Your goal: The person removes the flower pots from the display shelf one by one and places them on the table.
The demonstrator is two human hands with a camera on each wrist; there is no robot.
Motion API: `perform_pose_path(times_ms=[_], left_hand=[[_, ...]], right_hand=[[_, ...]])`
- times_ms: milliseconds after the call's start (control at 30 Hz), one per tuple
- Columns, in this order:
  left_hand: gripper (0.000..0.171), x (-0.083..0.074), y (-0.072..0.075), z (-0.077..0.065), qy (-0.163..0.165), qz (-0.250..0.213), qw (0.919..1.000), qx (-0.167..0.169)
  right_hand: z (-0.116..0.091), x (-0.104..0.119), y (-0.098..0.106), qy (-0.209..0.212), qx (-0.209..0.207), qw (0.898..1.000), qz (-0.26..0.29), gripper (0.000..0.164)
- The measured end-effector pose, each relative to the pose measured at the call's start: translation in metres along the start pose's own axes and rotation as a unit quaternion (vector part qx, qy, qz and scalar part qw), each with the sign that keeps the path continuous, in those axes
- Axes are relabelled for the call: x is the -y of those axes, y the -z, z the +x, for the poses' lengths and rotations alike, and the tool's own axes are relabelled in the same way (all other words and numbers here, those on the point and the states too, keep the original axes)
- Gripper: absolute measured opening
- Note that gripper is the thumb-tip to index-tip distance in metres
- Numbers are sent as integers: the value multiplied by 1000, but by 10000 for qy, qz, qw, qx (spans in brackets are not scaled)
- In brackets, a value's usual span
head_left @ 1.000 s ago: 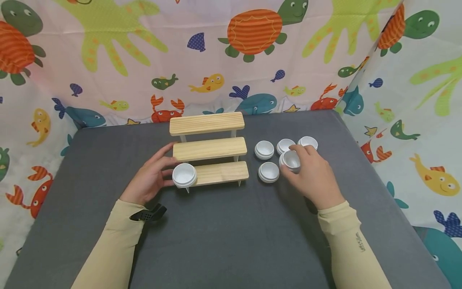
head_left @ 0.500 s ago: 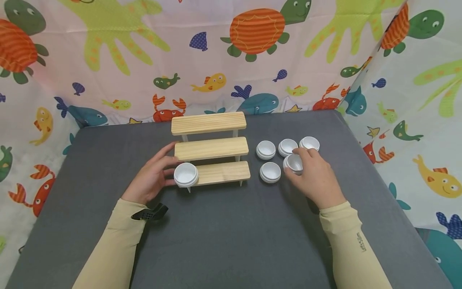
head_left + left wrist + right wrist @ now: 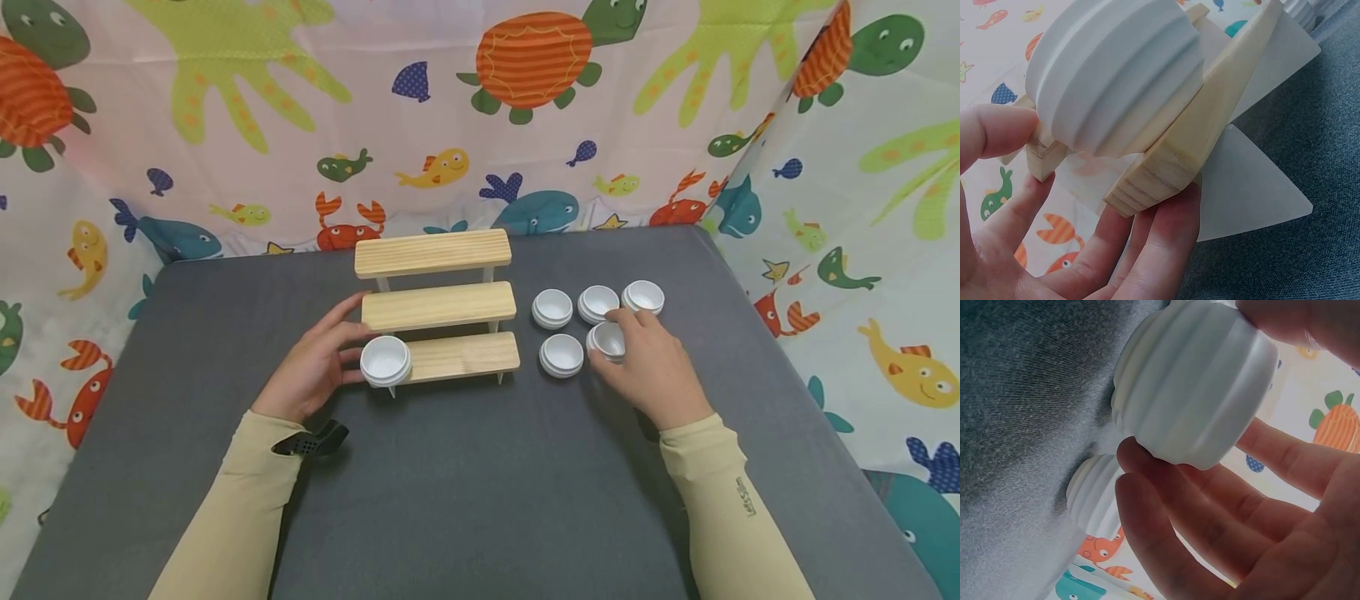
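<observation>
Six white bowls are in view, their mouths upward. At far left, a beige sleeve (image 3: pixel 225 508) with a black wrist strap (image 3: pixel 311 440) leads to the left hand (image 3: pixel 315 362), its grip curled about the left end of a three-tier wooden stand (image 3: pixel 438 306). In the left wrist view some fingers lie against the underside of a board. The shelf bowl (image 3: pixel 386 360) sits at the left end of the lowest tier (ribbed outside, white within). Right of the stand, on the grey table (image 3: pixel 465 492), the rear left bowl (image 3: pixel 552 308) stands behind the front left bowl (image 3: pixel 561 356), interiors white. Next, the rear middle bowl (image 3: pixel 597 302) stands behind the held bowl (image 3: pixel 602 343), which is slightly tilted. The right hand (image 3: pixel 656 362) reaches from the lower right, its grip narrowed on that bowl, thumb and fingers at opposite sides (contact with the table cannot be told). The rear right bowl (image 3: pixel 642 296) stands beyond the hand, interior white, lower edge partly covered. A second beige sleeve (image 3: pixel 738 508) covers the right forearm.
</observation>
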State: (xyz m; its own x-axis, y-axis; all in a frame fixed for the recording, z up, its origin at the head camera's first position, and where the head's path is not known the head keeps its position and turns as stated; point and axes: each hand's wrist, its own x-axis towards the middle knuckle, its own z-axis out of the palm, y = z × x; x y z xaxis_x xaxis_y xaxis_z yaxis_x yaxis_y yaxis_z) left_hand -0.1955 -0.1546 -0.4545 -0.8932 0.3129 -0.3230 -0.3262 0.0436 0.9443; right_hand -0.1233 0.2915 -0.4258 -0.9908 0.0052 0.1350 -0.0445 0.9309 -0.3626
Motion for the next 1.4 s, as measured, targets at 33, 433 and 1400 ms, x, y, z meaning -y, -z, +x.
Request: perform_pose_path(times_ms=[33, 433, 1400], left_hand=[[69, 0, 0, 0, 11, -6, 10000, -2], [69, -2, 0, -1, 24, -25, 10000, 23], [69, -1, 0, 0, -43, -32, 10000, 37]], right_hand=[[0, 0, 0, 12, -12, 10000, -2, 52], [0, -2, -4, 51, -18, 10000, -19, 51], [2, -6, -11, 47, 16, 10000, -45, 55]])
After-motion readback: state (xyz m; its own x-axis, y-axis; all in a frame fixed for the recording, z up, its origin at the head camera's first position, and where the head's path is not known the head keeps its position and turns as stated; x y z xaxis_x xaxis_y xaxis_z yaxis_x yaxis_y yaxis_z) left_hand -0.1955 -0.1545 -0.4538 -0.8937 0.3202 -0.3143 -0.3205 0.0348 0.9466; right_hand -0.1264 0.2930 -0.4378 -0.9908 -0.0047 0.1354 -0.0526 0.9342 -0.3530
